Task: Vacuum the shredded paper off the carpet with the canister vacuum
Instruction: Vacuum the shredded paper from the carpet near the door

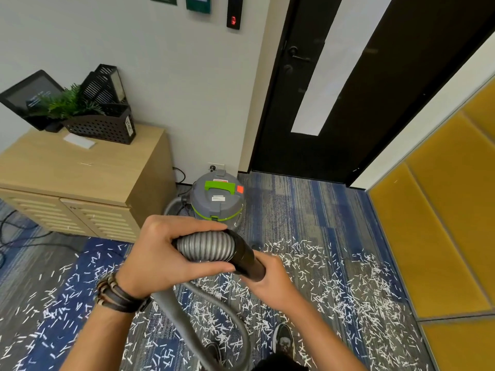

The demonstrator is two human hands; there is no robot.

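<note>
We see the left hand [158,253] fingers closed around the ribbed hose [205,246], right hand [270,282] fingers gripping the black tube [247,259], shredded paper [334,285] on the carpet [294,199] below

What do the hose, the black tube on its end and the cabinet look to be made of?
Hose: probably flexible grey plastic, ribbed with a slight sheen. Tube: likely hard plastic, smooth, semi-gloss black; metal can't be ruled out. Cabinet: light wood-look board, probably matte laminate, with faint grain.
</note>
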